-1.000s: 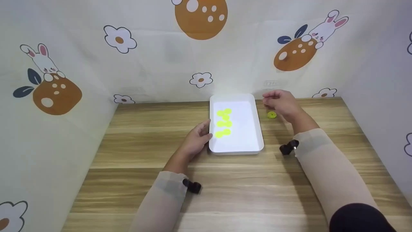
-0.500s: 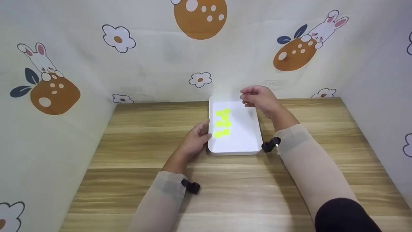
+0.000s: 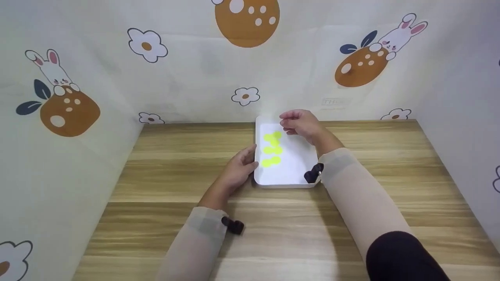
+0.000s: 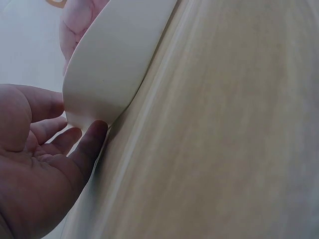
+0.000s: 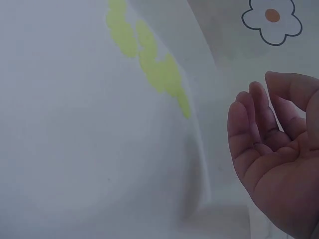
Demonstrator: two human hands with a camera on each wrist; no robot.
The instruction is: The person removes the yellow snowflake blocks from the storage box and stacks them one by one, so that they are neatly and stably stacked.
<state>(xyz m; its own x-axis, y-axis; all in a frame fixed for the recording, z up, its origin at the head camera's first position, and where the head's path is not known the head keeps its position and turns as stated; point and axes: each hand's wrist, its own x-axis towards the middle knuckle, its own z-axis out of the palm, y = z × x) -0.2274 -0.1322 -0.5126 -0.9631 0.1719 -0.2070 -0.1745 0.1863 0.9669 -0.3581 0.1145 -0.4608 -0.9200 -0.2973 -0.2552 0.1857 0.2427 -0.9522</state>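
A white rectangular tray (image 3: pixel 289 169) lies on the table with several bright yellow-green round pieces (image 3: pixel 277 150) in its left half. At its left side, my left hand (image 3: pixel 235 171) rests its fingertips on the rim; in the left wrist view the thumb touches the tray's outer wall (image 4: pixel 114 59) near a corner. My right hand (image 3: pixel 304 125) is over the tray's far right part, thumb and fingers bent inward beside the farthest pieces. In the right wrist view nothing shows between the fingertips of this hand (image 5: pixel 279 169); I cannot tell whether it pinches something small.
The wood-grain table (image 3: pixel 164 164) runs back to a cloth wall (image 3: pixel 187 78) printed with rabbits, fruit and flowers. Similar cloth closes both sides, and the back wall stands close behind the tray. Small black cameras (image 3: pixel 233 225) are strapped to both sleeves.
My right hand has moved left from beside the tray to over it. The yellow-green piece seen on the table right of the tray is out of sight now. My left hand has stayed put.
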